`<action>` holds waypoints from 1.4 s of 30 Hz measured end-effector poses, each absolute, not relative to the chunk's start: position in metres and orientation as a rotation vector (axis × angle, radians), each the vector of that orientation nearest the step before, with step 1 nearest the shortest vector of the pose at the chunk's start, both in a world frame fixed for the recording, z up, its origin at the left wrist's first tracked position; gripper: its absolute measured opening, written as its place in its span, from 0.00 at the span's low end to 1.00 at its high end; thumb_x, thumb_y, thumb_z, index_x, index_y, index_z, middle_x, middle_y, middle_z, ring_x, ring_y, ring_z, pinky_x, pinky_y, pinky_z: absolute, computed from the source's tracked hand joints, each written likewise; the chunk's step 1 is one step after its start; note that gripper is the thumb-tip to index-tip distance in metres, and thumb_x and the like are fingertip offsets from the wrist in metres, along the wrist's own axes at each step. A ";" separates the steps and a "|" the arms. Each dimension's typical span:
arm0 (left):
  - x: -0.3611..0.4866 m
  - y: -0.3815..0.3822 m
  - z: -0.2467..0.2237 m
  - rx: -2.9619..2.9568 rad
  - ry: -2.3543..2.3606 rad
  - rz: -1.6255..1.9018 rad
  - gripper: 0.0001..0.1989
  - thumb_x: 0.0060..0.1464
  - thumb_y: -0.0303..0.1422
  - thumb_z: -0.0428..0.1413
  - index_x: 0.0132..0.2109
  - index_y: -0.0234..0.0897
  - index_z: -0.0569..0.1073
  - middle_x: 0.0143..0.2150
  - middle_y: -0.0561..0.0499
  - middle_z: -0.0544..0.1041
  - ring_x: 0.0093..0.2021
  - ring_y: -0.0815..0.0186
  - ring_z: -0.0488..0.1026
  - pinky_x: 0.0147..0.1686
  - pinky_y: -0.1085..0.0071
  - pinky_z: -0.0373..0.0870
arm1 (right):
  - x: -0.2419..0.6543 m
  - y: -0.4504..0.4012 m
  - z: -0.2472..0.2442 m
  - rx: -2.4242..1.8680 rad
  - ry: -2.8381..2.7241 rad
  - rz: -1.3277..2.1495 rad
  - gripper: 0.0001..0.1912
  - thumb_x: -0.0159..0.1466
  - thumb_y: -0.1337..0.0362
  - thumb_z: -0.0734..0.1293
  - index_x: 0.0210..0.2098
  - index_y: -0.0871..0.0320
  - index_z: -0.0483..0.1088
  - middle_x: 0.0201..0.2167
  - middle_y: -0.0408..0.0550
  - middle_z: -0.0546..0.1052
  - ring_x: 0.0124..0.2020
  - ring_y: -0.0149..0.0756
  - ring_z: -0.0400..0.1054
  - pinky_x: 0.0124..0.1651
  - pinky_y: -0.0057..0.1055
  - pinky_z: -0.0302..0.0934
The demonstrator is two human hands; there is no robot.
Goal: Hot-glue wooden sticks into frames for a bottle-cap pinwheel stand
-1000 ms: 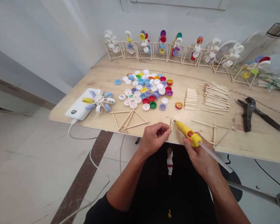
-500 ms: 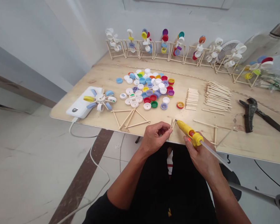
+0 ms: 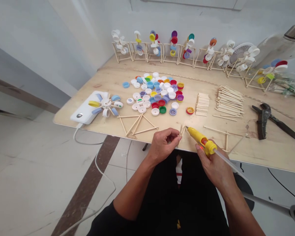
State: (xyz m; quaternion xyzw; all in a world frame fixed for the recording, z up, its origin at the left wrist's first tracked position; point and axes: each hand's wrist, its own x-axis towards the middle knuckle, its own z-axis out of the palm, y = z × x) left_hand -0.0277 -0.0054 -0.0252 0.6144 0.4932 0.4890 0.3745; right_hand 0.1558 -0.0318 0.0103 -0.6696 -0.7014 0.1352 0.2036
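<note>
My left hand [image 3: 165, 142] pinches thin wooden sticks [image 3: 182, 130] upright near the table's front edge; how they join is hard to make out. Wrapped in my right hand [image 3: 215, 164] is a yellow glue gun [image 3: 199, 137], a clear glue stick [image 3: 231, 164] poking out of its back. The gun's nozzle is by the top of the sticks. Left of my hands lie joined stick frames [image 3: 137, 124]. Another partial stick frame [image 3: 226, 141] rests to the right of the gun.
Colourful bottle caps [image 3: 157, 95] are heaped mid-table. Stick piles [image 3: 229, 101] and black-handled cutters [image 3: 264, 121] lie at right. A cap wheel [image 3: 107, 104] leans on a white power bank [image 3: 86, 109] with a cable. Finished wheel stands [image 3: 173, 49] line the wall.
My right hand and the glue gun have shifted slightly to the right, the nozzle a little away from the sticks. My left hand has stayed in place.
</note>
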 end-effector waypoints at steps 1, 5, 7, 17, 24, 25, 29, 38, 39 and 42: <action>-0.027 -0.005 -0.025 1.569 1.256 1.256 0.07 0.52 0.35 0.56 0.32 0.34 0.73 0.25 0.53 0.72 0.23 0.73 0.65 0.24 0.77 0.64 | 0.156 -0.031 0.011 -1.870 -1.960 0.382 0.14 0.63 0.52 0.57 0.30 0.55 0.64 0.24 0.45 0.72 0.25 0.37 0.65 0.29 0.30 0.55; -0.027 -0.005 -0.023 1.556 1.245 1.268 0.07 0.51 0.34 0.57 0.31 0.34 0.73 0.24 0.54 0.72 0.22 0.74 0.65 0.23 0.78 0.63 | 0.156 -0.031 0.011 -1.876 -1.976 0.405 0.14 0.63 0.52 0.57 0.29 0.55 0.63 0.23 0.45 0.71 0.25 0.36 0.65 0.29 0.30 0.54; -0.027 -0.005 -0.023 1.548 1.248 1.270 0.07 0.51 0.34 0.57 0.30 0.34 0.73 0.23 0.55 0.71 0.22 0.75 0.64 0.23 0.79 0.63 | 0.157 -0.032 0.011 -1.872 -1.984 0.414 0.14 0.63 0.52 0.58 0.29 0.55 0.63 0.24 0.45 0.72 0.24 0.35 0.65 0.29 0.29 0.54; -0.026 -0.005 -0.025 1.533 1.226 1.255 0.08 0.52 0.35 0.56 0.32 0.34 0.72 0.24 0.54 0.71 0.23 0.74 0.65 0.24 0.78 0.63 | 0.158 -0.031 0.011 -1.844 -2.003 0.382 0.14 0.63 0.53 0.57 0.31 0.56 0.65 0.26 0.47 0.73 0.26 0.36 0.66 0.29 0.29 0.54; -0.027 -0.006 -0.025 1.553 1.235 1.252 0.08 0.52 0.35 0.56 0.32 0.34 0.73 0.24 0.54 0.72 0.23 0.73 0.65 0.25 0.78 0.64 | 0.157 -0.031 0.011 -1.804 -1.996 0.407 0.14 0.63 0.53 0.57 0.31 0.56 0.65 0.25 0.46 0.73 0.25 0.36 0.66 0.29 0.29 0.55; -0.027 -0.006 -0.025 1.554 1.236 1.251 0.08 0.52 0.35 0.56 0.32 0.34 0.73 0.24 0.54 0.72 0.23 0.74 0.65 0.24 0.78 0.64 | 0.158 -0.031 0.011 -1.813 -1.992 0.394 0.15 0.63 0.53 0.57 0.32 0.56 0.66 0.25 0.47 0.73 0.25 0.36 0.66 0.28 0.29 0.55; -0.027 -0.006 -0.024 1.542 1.228 1.254 0.08 0.52 0.35 0.56 0.32 0.34 0.73 0.24 0.54 0.71 0.23 0.74 0.65 0.24 0.78 0.63 | 0.158 -0.030 0.011 -1.836 -2.010 0.381 0.14 0.63 0.53 0.57 0.32 0.56 0.66 0.27 0.47 0.74 0.26 0.36 0.66 0.29 0.29 0.55; -0.027 -0.005 -0.026 1.545 1.233 1.245 0.08 0.52 0.35 0.56 0.32 0.34 0.73 0.24 0.53 0.72 0.23 0.73 0.65 0.24 0.77 0.64 | 0.160 -0.028 0.007 -1.833 -2.051 0.346 0.16 0.64 0.52 0.56 0.33 0.56 0.68 0.27 0.48 0.73 0.27 0.38 0.67 0.29 0.30 0.55; -0.027 -0.005 -0.026 1.545 1.231 1.242 0.08 0.52 0.36 0.56 0.32 0.34 0.73 0.24 0.53 0.72 0.23 0.73 0.65 0.24 0.77 0.64 | 0.160 -0.028 0.007 -1.825 -2.056 0.349 0.16 0.64 0.52 0.56 0.32 0.56 0.67 0.26 0.48 0.73 0.27 0.38 0.67 0.29 0.30 0.55; -0.027 -0.005 -0.026 1.544 1.228 1.239 0.08 0.52 0.36 0.56 0.32 0.34 0.73 0.24 0.53 0.72 0.23 0.73 0.65 0.24 0.77 0.64 | 0.160 -0.027 0.008 -1.811 -2.074 0.365 0.16 0.64 0.52 0.56 0.31 0.56 0.67 0.26 0.47 0.73 0.27 0.37 0.67 0.30 0.30 0.55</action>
